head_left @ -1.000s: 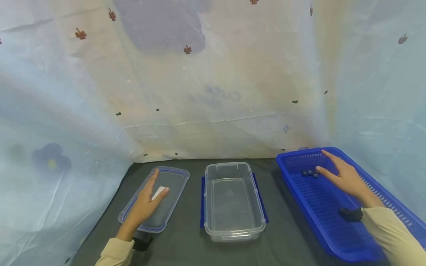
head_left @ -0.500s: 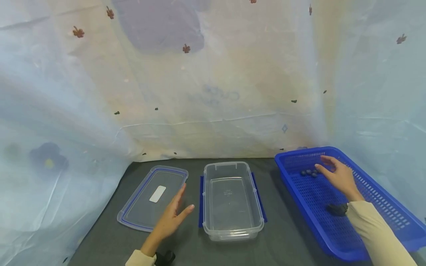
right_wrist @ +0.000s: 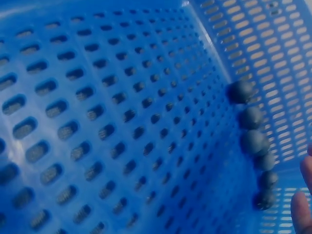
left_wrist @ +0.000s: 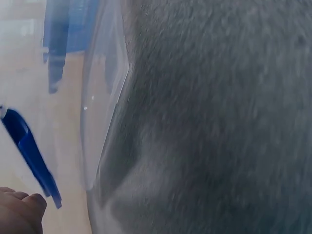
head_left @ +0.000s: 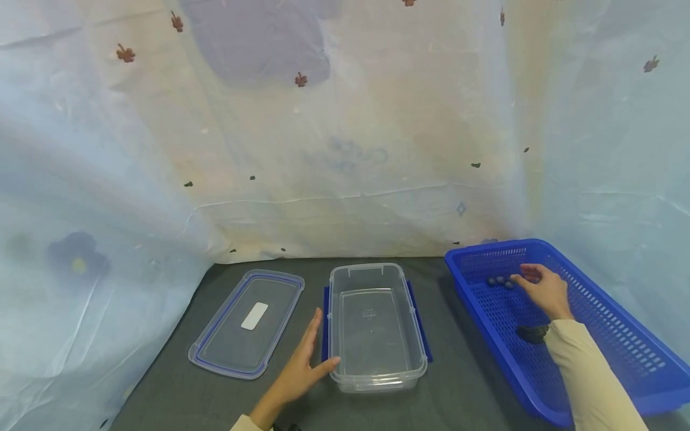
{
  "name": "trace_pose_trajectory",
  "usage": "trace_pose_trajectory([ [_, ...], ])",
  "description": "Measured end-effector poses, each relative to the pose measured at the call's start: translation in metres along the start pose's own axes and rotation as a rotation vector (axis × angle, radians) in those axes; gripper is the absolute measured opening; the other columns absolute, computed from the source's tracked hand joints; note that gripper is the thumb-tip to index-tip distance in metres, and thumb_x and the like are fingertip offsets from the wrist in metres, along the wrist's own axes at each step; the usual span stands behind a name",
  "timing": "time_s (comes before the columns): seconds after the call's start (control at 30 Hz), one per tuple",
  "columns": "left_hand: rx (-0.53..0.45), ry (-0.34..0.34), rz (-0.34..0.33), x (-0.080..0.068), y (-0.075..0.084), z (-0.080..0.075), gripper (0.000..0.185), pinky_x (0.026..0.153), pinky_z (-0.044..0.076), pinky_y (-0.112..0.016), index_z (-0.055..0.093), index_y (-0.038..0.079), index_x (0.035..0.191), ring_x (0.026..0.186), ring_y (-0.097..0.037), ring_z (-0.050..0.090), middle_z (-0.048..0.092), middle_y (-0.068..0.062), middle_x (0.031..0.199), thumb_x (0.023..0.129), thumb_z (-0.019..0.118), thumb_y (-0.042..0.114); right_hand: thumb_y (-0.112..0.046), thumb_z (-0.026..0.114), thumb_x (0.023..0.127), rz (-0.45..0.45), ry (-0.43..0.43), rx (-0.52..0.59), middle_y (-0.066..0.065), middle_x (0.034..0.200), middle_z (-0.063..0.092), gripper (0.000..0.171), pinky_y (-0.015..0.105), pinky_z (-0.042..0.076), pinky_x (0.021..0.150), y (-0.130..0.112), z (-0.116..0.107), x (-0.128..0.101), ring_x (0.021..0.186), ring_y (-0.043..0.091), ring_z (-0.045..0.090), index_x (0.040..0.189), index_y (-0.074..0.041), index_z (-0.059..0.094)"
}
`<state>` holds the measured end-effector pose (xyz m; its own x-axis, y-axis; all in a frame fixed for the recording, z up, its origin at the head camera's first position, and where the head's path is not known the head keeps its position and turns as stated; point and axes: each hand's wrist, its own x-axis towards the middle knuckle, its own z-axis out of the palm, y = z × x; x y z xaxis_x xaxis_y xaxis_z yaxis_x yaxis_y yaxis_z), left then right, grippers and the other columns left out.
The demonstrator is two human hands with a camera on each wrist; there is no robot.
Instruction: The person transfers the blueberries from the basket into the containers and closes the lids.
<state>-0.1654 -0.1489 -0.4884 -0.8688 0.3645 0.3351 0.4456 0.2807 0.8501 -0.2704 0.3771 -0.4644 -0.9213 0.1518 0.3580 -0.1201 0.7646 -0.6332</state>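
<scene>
In the head view my left hand [head_left: 299, 368] is beside the front left of a clear plastic food container [head_left: 372, 323], fingers straight and thumb near its rim; whether it touches cannot be told. The left wrist view shows a blue clip [left_wrist: 31, 156] of the container close to the fingers [left_wrist: 22, 212]. Inside a blue perforated basket [head_left: 493, 341], my right hand [head_left: 544, 293] is just right of several dark blue berries [head_left: 499, 281], its fingers loosely bent. In the right wrist view the berries [right_wrist: 253, 141] line the basket's floor edge, fingertips [right_wrist: 302, 209] apart from them.
A clear lid [head_left: 232, 341] with a blue seal and a white label [head_left: 254, 316] lies left of the container. Dark grey cloth [head_left: 447, 389] covers the table. A patterned sheet [head_left: 345, 149] hangs behind and at both sides.
My left hand has moved right from over the lid to the container's side. My right hand has shifted left and lower in the basket, its fingers bending more. The berries have stayed put.
</scene>
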Motion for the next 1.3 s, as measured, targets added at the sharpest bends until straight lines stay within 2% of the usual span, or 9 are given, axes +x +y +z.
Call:
trace_pose_trajectory([
  [0.07,-0.007,-0.002,0.017,0.000,-0.001,0.003,0.098,0.105,0.014,-0.061,0.008,-0.004,0.153,0.142,-0.045,0.004,0.002,-0.020,0.159,0.085,0.074,0.017,-0.024,0.064,0.095,0.019,-0.001,0.016,0.038,0.113,0.058,0.049,0.069,0.009,0.103,0.003,0.003,-0.001,0.102,0.054,0.055,0.122,0.015,0.053],
  [0.13,-0.019,-0.008,0.012,0.000,0.000,0.005,0.102,0.105,0.012,-0.060,0.007,-0.004,0.153,0.143,-0.042,0.003,0.001,-0.017,0.160,0.082,0.076,0.019,-0.023,0.064,0.094,0.042,-0.003,0.025,0.038,0.112,0.058,0.048,0.070,0.008,0.103,0.005,0.004,-0.002,0.102,0.054,0.055,0.120,0.015,0.054],
  [0.37,-0.042,-0.033,0.010,0.002,-0.001,0.011,0.114,0.105,0.009,-0.065,0.001,0.000,0.154,0.143,-0.043,0.000,-0.003,-0.017,0.160,0.076,0.082,0.020,-0.023,0.066,0.093,0.102,-0.022,0.053,0.038,0.110,0.059,0.047,0.067,0.010,0.104,0.010,0.010,-0.004,0.103,0.054,0.055,0.117,0.016,0.055],
  [0.47,-0.016,-0.035,-0.011,0.002,-0.001,0.013,0.117,0.105,0.009,-0.066,0.002,0.003,0.155,0.143,-0.042,0.001,-0.002,-0.017,0.160,0.075,0.084,0.025,-0.021,0.068,0.092,0.112,-0.020,0.044,0.037,0.108,0.060,0.046,0.066,0.013,0.102,0.014,0.014,-0.004,0.102,0.054,0.055,0.115,0.016,0.056],
  [0.63,-0.007,-0.011,-0.046,0.005,0.001,0.016,0.119,0.106,0.012,-0.066,0.007,0.007,0.156,0.144,-0.038,0.004,0.001,-0.015,0.161,0.071,0.087,0.031,-0.019,0.069,0.090,0.129,-0.012,0.020,0.035,0.105,0.062,0.045,0.064,0.018,0.095,0.019,0.022,-0.001,0.101,0.053,0.055,0.114,0.016,0.057],
  [0.8,0.007,0.006,-0.063,0.005,-0.002,0.018,0.120,0.108,0.012,-0.063,0.010,0.008,0.156,0.144,-0.033,0.005,0.003,-0.013,0.161,0.069,0.088,0.033,-0.018,0.070,0.090,0.156,-0.024,0.012,0.034,0.103,0.063,0.045,0.065,0.017,0.099,0.022,0.028,0.001,0.101,0.053,0.056,0.112,0.018,0.056],
  [1.07,0.027,0.008,-0.036,0.006,-0.004,0.017,0.120,0.106,0.015,-0.065,0.012,0.006,0.156,0.144,-0.036,0.009,0.005,-0.014,0.161,0.068,0.088,0.033,-0.011,0.069,0.088,0.108,0.003,-0.017,0.032,0.094,0.066,0.034,0.065,0.022,0.096,0.020,0.031,0.000,0.094,0.052,0.058,0.104,0.017,0.060],
  [1.3,0.030,-0.003,-0.038,0.008,-0.005,0.015,0.120,0.107,0.012,-0.064,0.012,0.005,0.156,0.144,-0.035,0.007,0.004,-0.014,0.161,0.067,0.090,0.029,-0.010,0.069,0.086,0.092,0.022,-0.027,0.031,0.090,0.066,0.032,0.065,0.023,0.093,0.020,0.035,0.000,0.094,0.052,0.057,0.102,0.017,0.060],
])
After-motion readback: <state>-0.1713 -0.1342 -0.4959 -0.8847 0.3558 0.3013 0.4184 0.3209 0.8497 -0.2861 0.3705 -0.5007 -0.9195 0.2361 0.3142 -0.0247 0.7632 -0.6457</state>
